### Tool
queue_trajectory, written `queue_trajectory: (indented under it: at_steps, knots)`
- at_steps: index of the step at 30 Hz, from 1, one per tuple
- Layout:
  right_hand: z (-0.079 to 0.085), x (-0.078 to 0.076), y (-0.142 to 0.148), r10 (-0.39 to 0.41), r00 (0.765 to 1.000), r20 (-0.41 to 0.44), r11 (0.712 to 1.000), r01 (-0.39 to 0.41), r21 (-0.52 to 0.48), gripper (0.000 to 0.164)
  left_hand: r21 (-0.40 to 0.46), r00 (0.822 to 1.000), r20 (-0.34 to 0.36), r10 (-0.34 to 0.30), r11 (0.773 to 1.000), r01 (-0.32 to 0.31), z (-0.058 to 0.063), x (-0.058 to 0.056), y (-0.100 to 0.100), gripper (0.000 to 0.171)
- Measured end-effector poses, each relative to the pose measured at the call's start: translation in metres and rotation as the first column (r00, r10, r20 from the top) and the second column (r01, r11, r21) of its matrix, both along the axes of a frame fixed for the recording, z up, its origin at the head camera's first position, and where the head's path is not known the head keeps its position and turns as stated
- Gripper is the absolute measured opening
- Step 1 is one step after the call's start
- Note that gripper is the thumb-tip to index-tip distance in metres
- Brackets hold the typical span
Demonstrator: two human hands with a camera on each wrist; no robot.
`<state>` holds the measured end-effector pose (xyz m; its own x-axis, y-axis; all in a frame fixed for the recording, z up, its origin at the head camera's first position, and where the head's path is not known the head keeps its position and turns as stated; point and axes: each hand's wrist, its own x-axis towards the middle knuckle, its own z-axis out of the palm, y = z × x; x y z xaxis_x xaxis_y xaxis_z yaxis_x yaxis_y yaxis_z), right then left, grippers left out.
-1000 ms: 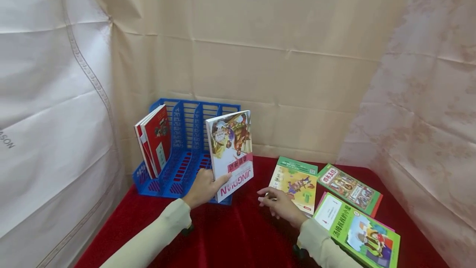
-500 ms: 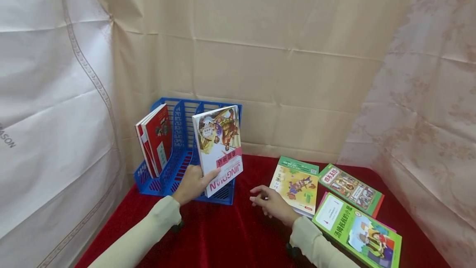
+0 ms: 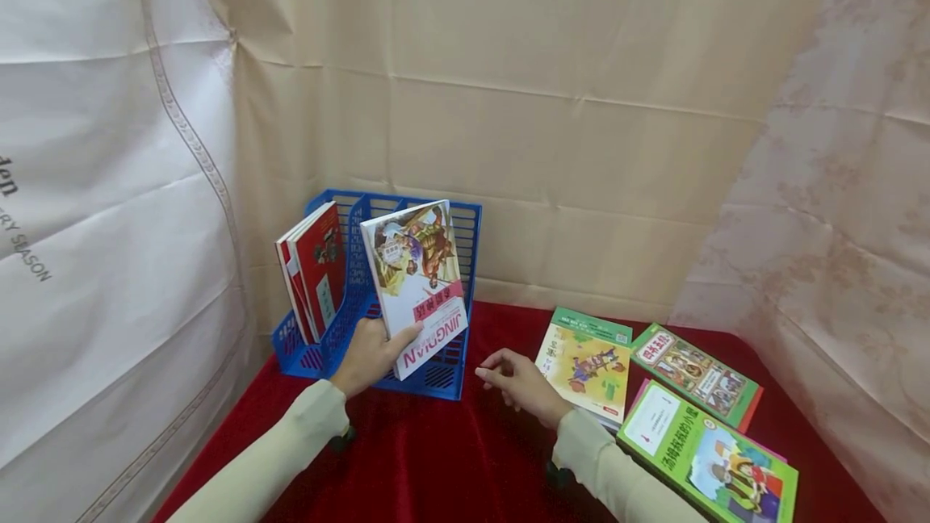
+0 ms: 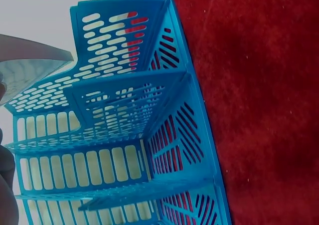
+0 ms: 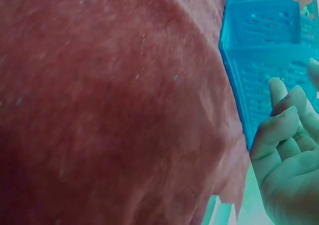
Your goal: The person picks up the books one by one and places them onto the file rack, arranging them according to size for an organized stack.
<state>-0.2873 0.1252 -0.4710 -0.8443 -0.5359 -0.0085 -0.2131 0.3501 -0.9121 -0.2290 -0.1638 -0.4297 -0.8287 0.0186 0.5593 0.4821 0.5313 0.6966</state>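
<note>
My left hand [image 3: 366, 357] grips a white paperback book [image 3: 417, 297] by its lower left edge, thumb across the front cover. The cover has a pink band and its printing is upside down. In the head view the tilted book overlaps the right-hand compartments of a blue file rack [image 3: 465, 321]; its back cover is hidden. Seen from the left wrist, the rack [image 4: 124, 40] shows unfilled slots, with a corner of the book [image 4: 30, 60] at the left edge. My right hand [image 3: 526, 384] holds nothing, its fingers loosely bent, just right of the rack.
Red books [image 3: 316, 273] lean in the rack's leftmost compartment. On the right of the red cloth [image 3: 429, 458] lie a yellow-green book [image 3: 584, 366], a green picture-panel book [image 3: 693, 374] and a lime-green stack [image 3: 715, 458]. A beige curtain [image 3: 508, 144] hangs behind.
My left hand has carried the book leftward, from the rack's right end to over its right-hand compartments. The right hand has drifted left, toward the rack, still holding nothing.
</note>
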Motion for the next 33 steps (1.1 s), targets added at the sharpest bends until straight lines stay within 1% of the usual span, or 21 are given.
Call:
queue_trajectory:
  at_steps: [4,9,13,17,21,25,29,33]
  knots:
    - [0.002,0.0,-0.009,-0.009,1.0,-0.029,1.0,0.009,0.002,0.035,-0.002,1.0,-0.001,0.011,1.0,-0.011,0.002,0.0,-0.004,0.029]
    - [0.002,-0.002,-0.015,-0.038,0.998,-0.058,0.999,0.038,0.004,0.039,-0.017,1.0,-0.002,0.023,1.0,-0.023,0.002,0.0,-0.006,0.03]
    - [0.002,-0.002,-0.019,-0.05,0.997,-0.063,0.999,0.051,0.011,0.035,-0.025,1.0,-0.014,0.021,0.999,-0.021,0.001,0.0,-0.007,0.029]
    - [0.004,-0.002,-0.022,-0.048,0.997,-0.056,0.999,0.047,-0.008,0.029,-0.054,0.998,-0.048,0.033,0.998,-0.035,-0.001,-0.001,-0.008,0.028]
    - [0.006,-0.003,-0.025,-0.046,0.998,-0.038,0.999,0.045,-0.027,0.029,-0.09,0.997,-0.074,0.035,0.995,-0.041,-0.001,-0.003,-0.009,0.028]
    - [0.005,-0.004,-0.03,-0.032,0.999,-0.008,0.999,0.031,-0.034,0.028,-0.09,0.997,-0.064,0.031,0.995,-0.037,-0.002,-0.001,-0.011,0.029]
    - [0.005,-0.005,-0.032,-0.003,1.0,0.004,0.999,0.003,-0.042,0.026,-0.085,0.998,-0.047,0.05,0.995,-0.053,-0.004,0.003,-0.015,0.029]
    - [0.004,-0.004,-0.031,0.014,1.0,0.016,0.999,-0.013,-0.044,0.023,-0.091,0.997,-0.039,0.069,0.993,-0.072,-0.005,0.005,-0.019,0.03]
